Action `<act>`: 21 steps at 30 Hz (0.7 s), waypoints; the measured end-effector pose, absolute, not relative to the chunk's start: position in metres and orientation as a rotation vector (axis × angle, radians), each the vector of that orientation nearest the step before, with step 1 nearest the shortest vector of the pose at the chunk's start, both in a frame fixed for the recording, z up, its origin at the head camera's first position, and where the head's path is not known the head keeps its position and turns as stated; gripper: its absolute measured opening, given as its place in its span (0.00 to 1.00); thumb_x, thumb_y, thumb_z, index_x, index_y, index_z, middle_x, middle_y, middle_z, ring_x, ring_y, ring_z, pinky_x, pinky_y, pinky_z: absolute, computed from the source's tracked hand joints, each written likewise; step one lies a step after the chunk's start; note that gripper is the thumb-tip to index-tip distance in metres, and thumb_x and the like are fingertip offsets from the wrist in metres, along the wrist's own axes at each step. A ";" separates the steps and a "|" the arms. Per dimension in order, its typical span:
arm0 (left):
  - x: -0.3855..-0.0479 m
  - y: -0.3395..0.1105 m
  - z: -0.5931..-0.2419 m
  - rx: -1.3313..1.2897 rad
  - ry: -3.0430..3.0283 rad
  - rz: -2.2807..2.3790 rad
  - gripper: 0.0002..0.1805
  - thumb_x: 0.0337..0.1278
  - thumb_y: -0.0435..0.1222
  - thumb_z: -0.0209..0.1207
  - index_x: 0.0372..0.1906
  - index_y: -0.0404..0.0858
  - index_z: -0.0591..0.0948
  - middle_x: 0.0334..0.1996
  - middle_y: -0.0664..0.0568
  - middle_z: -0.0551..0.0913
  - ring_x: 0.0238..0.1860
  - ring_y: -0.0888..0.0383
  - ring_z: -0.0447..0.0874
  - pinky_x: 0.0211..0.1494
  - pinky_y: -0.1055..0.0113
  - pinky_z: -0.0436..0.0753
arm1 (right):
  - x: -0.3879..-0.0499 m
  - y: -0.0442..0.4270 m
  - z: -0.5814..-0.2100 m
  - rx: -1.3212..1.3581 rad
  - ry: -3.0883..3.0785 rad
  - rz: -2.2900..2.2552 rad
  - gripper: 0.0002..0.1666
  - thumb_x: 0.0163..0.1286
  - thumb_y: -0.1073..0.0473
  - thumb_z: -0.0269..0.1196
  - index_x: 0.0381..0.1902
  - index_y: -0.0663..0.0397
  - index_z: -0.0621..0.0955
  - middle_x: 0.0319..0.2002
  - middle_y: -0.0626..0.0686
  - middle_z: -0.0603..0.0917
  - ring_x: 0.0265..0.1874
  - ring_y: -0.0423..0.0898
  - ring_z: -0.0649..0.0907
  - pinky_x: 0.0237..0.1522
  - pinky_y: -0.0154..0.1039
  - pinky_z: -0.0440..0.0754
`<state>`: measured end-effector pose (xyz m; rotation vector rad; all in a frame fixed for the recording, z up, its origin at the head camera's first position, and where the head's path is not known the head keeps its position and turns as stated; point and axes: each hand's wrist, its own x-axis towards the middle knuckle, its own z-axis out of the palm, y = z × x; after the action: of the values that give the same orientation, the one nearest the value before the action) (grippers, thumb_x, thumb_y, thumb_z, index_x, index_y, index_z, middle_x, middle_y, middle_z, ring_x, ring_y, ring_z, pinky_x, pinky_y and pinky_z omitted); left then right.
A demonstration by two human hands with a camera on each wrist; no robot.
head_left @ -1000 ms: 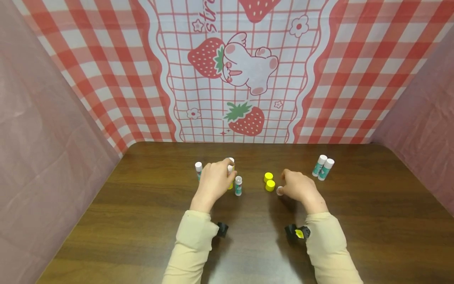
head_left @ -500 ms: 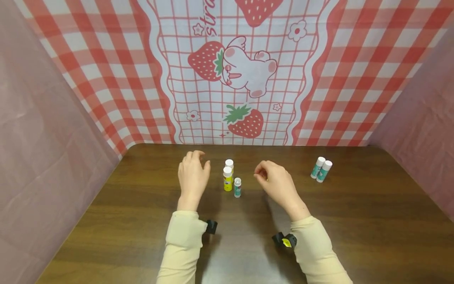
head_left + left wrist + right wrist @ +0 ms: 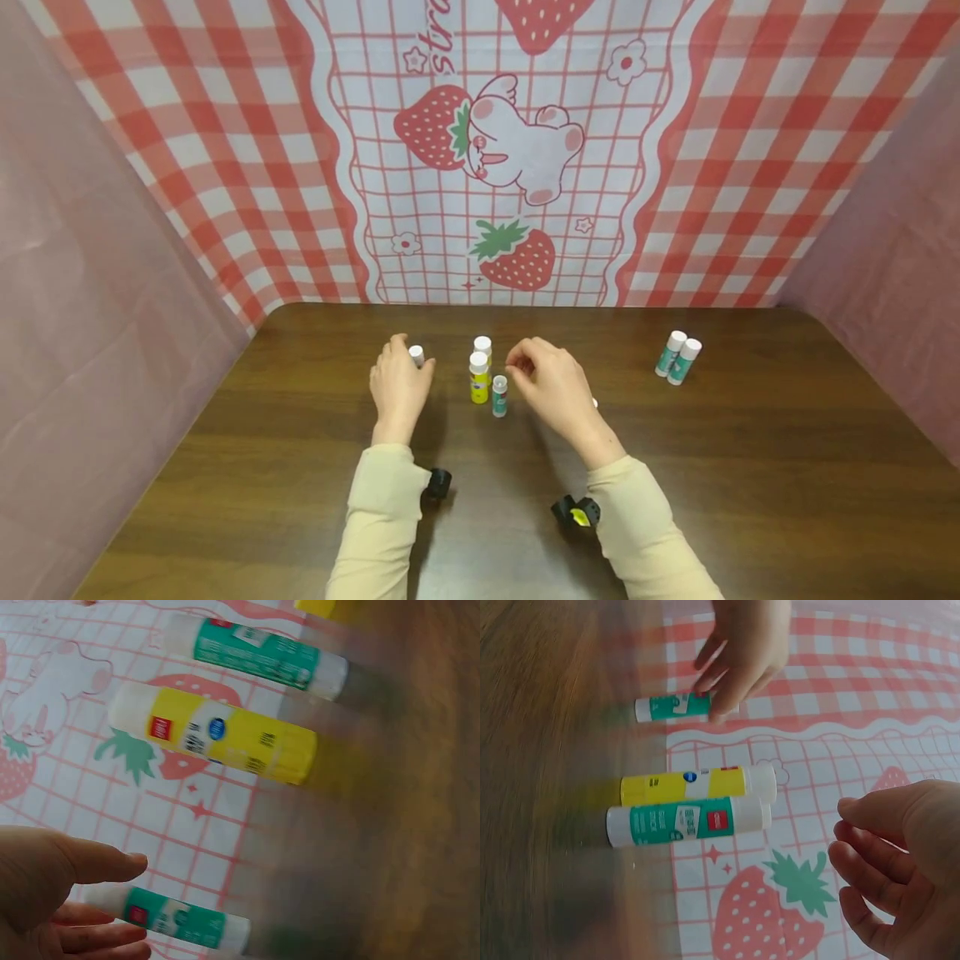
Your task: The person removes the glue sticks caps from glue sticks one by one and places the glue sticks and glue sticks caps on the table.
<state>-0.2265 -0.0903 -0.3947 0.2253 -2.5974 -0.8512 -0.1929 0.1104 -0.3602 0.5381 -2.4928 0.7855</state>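
I report the left hand (image 3: 397,385), thumb and fingers apart, around the left glue stick (image 3: 176,917) on the tabletop (image 3: 225,442). Loosely curled, grip empty, the right hand (image 3: 553,385) has moved nearer 3 upright glue sticks (image 3: 479,386).

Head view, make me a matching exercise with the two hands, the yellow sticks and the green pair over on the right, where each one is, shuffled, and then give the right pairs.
Things
1. left hand
2. yellow sticks
3. green pair
4. right hand

Places
A. farthest right of the four
B. just right of the middle green stick
C. at the leftmost green stick
D. one behind the other, between both hands

Pairs: 1-C, 2-D, 3-A, 4-B
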 end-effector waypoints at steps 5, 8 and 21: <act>-0.228 -0.091 -0.406 0.321 -2.671 -0.819 0.22 0.47 0.41 0.64 0.45 0.31 0.76 0.40 0.38 0.81 0.41 0.39 0.79 0.43 0.49 0.74 | -0.195 0.102 -0.360 0.541 -2.495 0.819 0.05 0.54 0.62 0.66 0.26 0.50 0.79 0.25 0.45 0.78 0.24 0.39 0.76 0.28 0.35 0.73; -0.228 -0.092 -0.411 0.343 -2.692 -0.787 0.19 0.48 0.41 0.62 0.41 0.31 0.77 0.37 0.38 0.82 0.39 0.39 0.80 0.39 0.48 0.75 | -0.195 0.098 -0.360 0.535 -2.506 0.850 0.05 0.55 0.62 0.66 0.27 0.49 0.79 0.25 0.45 0.78 0.24 0.39 0.76 0.29 0.35 0.74; -0.224 -0.073 -0.386 0.004 -2.579 -0.766 0.13 0.55 0.39 0.57 0.40 0.33 0.76 0.36 0.42 0.81 0.40 0.43 0.79 0.45 0.52 0.72 | -0.198 0.093 -0.359 0.582 -2.436 0.913 0.10 0.55 0.62 0.66 0.36 0.55 0.80 0.30 0.48 0.79 0.30 0.41 0.79 0.35 0.38 0.77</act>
<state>-0.2242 -0.0731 -0.3858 0.0039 -2.5790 -0.7658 -0.1980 0.0926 -0.3590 0.5819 -2.4358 0.9132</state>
